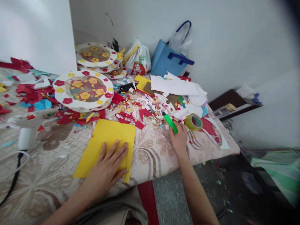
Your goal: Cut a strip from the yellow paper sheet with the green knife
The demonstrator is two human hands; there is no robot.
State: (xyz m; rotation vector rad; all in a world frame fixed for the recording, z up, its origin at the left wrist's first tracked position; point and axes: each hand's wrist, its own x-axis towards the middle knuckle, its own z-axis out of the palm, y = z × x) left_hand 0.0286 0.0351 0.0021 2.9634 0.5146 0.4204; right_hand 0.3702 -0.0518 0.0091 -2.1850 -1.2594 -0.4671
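Observation:
My left hand (110, 165) lies flat with its fingers spread on a yellow sheet (112, 129) near the table's front edge. A slit runs along the sheet's lower right side, setting off a narrow strip beside my thumb. Farther right, my right hand (179, 139) is closed around a green utility knife (170, 123), which points up and to the left. Part of its handle is hidden by my fingers. Just left of the knife lie scissors (155, 119) with gold-coloured handles. A roll of yellow tape (193, 122) stands right beside my right hand.
Flower-decorated white discs (83, 90) lie behind the sheet, more stacked farther back. A white glue gun (27, 134) with a cord is at left. Paper scraps (131, 109) and white sheets (174, 86) cover the back. A blue bag (164, 59) leans against the wall.

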